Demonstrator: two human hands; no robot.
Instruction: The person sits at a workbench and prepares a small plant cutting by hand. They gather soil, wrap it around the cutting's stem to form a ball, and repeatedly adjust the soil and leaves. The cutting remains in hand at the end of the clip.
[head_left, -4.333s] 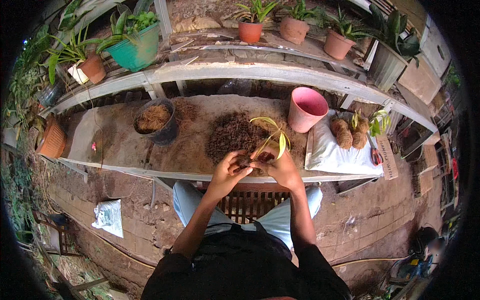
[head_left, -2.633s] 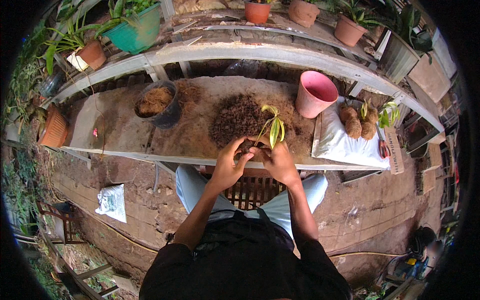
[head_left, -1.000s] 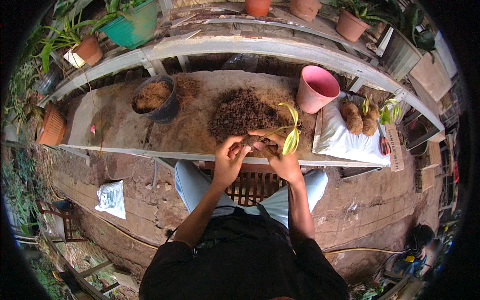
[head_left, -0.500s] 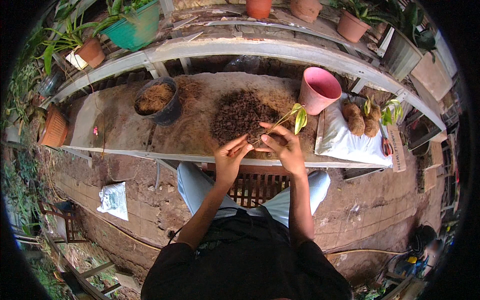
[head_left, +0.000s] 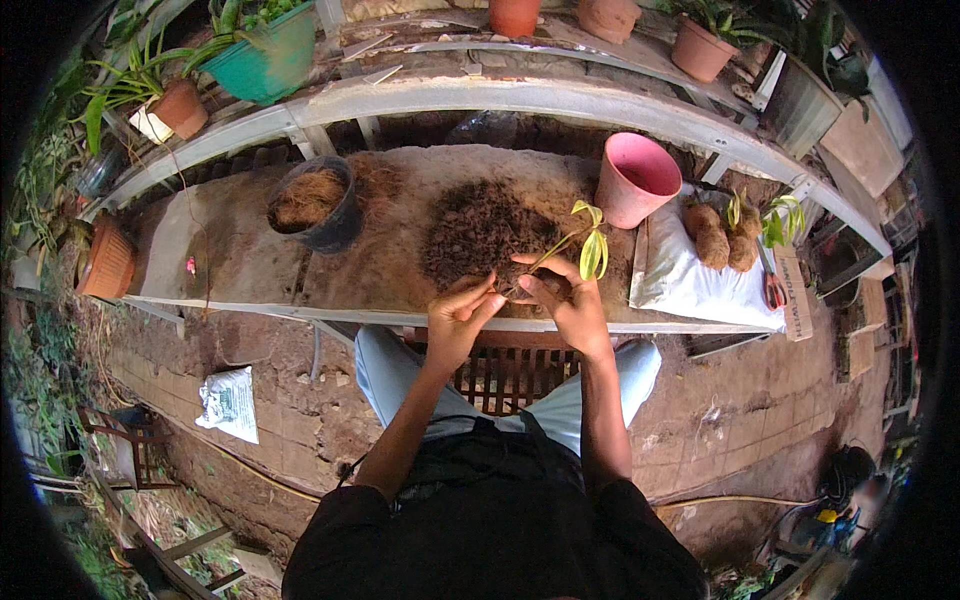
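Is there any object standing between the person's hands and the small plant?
Nothing visible stands between them. The right hand holds the small plant near its base; the left hand is close to its root end, though contact is unclear. The dark soil heap lies beyond, not between.

Mid-frame, soil (head_left: 475, 225) lies on the table (head_left: 235, 235), behind the hands (head_left: 581, 322) and the plant (head_left: 593, 256) in them — left of the soil, a pot (head_left: 337, 234) with fibre (head_left: 308, 200) in it; right, a second pot (head_left: 624, 200). Further right, rolls (head_left: 711, 247) lie on a sack (head_left: 685, 297); potted plants (head_left: 703, 50) stand along the top.
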